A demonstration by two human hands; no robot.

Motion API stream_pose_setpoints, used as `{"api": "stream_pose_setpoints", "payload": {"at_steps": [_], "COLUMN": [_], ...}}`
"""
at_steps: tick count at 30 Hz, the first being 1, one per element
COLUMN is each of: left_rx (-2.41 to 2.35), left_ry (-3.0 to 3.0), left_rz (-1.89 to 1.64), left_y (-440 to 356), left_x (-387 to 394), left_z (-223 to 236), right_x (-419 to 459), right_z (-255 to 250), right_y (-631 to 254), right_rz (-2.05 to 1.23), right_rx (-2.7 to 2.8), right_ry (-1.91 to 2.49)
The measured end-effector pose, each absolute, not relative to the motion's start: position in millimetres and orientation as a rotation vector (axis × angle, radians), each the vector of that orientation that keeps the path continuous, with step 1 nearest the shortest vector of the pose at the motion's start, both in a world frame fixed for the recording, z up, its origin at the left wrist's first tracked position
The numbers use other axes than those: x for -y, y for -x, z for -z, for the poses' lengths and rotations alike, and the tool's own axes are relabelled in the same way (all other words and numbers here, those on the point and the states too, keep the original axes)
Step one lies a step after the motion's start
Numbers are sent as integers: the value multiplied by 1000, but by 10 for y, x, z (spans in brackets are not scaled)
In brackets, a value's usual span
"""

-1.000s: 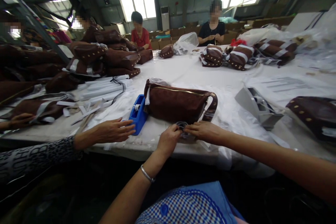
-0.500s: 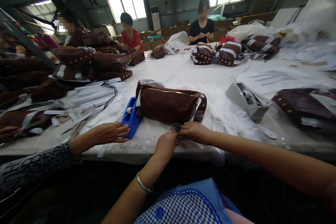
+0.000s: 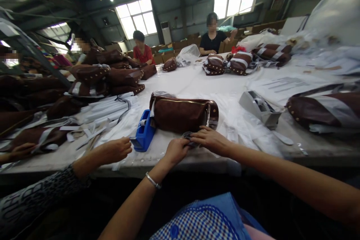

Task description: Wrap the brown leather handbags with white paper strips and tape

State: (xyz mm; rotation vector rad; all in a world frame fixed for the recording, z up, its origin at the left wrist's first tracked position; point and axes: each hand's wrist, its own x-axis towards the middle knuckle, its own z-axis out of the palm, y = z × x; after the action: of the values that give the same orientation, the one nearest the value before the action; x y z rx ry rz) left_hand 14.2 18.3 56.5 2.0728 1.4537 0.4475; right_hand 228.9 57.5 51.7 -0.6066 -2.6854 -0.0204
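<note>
A small grey, shiny coil, perhaps a strap wrapped in film, lies at the front of the brown leather handbag. My left hand pinches the coil from the left. From the right, my right hand has its fingers on it, partly stretched out over its edge; the fingertips are close to the bag's lower right corner. The handbag lies on its side with its gold zip up and a studded strap end at the right. Its contact with the table is partly hidden by my hands.
Left of the bag stands a blue tape dispenser, with a co-worker's hand at its front edge. A grey tape dispenser and another handbag are at the right. Stacked bags fill the left; white sheeting covers the table.
My right hand's fingers have opened out over the coil, while my left hand keeps its pinch. The co-worker's hand has drawn back from the blue dispenser's side. The view has tilted up slightly.
</note>
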Motion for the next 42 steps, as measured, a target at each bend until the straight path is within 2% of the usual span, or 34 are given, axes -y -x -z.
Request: {"api": "stream_pose_setpoints", "payload": {"at_steps": [4,7,9,12,15,20,24,28,32,34,39,42], "left_rx": [-1310,-1147,-1071,-1057,-1100,-1263,-1325,-1234,-1218,-1187,-1054,-977], "left_ry": [-1883,-1510,-1301,-1274,-1362,-1610,-1706,-1719,-1786,-1847,-1982,-2062], "left_rz": [-546,-632,-687,-765,-893,-1114,-1132,-1111,-1050,-1002,-861,-582], "left_y": [-95,-107,-115,-140,-188,-138,53,152,43,-55,-180,-166], "left_x": [63,360,538,711,796,848,724,441,143,21,-226,-378], "left_z": [-709,-855,-1014,-1346,-1720,-2280,-2732,-3203,-3605,-3758,-4020,-4144], "right_x": [-17,468,722,925,943,801,650,446,68,-166,-648,-791], "right_z": [-699,-732,-731,-801,-1040,-1595,-1849,-2138,-2650,-2893,-3253,-3384], "right_y": [-2591,-2770,-2792,-2676,-2465,-2106,-2024,-2266,-2519,-2558,-2617,-2694], "right_rz": [95,-43,-377,-1085,-1407,-1360,-1301,-954,-590,-624,-1043,-1003], "right_rx": [2156,1808,1703,1667,1594,1500,1572,1539,1556,1729,2082,2163], "right_ry": [812,1036,1172,1179,909,671,603,624,619,530,271,306]}}
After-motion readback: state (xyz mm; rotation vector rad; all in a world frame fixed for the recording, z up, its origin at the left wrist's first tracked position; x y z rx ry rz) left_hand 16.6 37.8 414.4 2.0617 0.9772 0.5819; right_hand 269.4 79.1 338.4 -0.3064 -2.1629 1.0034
